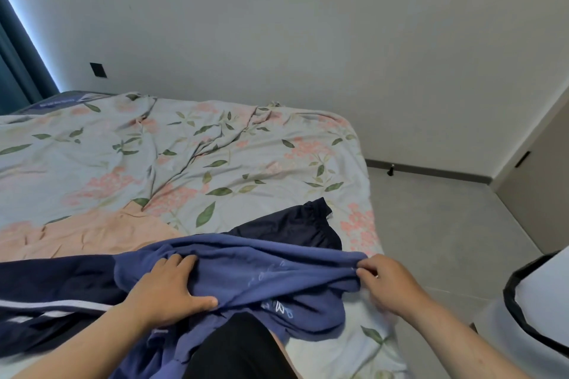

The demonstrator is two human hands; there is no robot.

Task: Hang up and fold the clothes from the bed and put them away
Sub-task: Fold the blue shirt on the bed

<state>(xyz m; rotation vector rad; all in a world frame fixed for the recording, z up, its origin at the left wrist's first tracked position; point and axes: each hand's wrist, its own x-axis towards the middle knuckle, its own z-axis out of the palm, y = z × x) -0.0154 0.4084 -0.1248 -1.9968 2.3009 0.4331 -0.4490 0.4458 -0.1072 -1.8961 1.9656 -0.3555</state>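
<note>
Holding the blue top [271, 274] over the near side of the bed [215, 148], the left hand [166, 289] grips a bunch of its cloth and the right hand [388, 280] pinches its edge. It looks soft, light and floppy, so I think corners or seams are best to hold. Its long way runs left to right between the hands; which end is the neck, I cannot tell.

Plain pale wall [308, 24], grey tiled floor [446, 224], teal curtain [15, 64] (daylight glowing along its edge), beige door [538, 194] at right.
</note>
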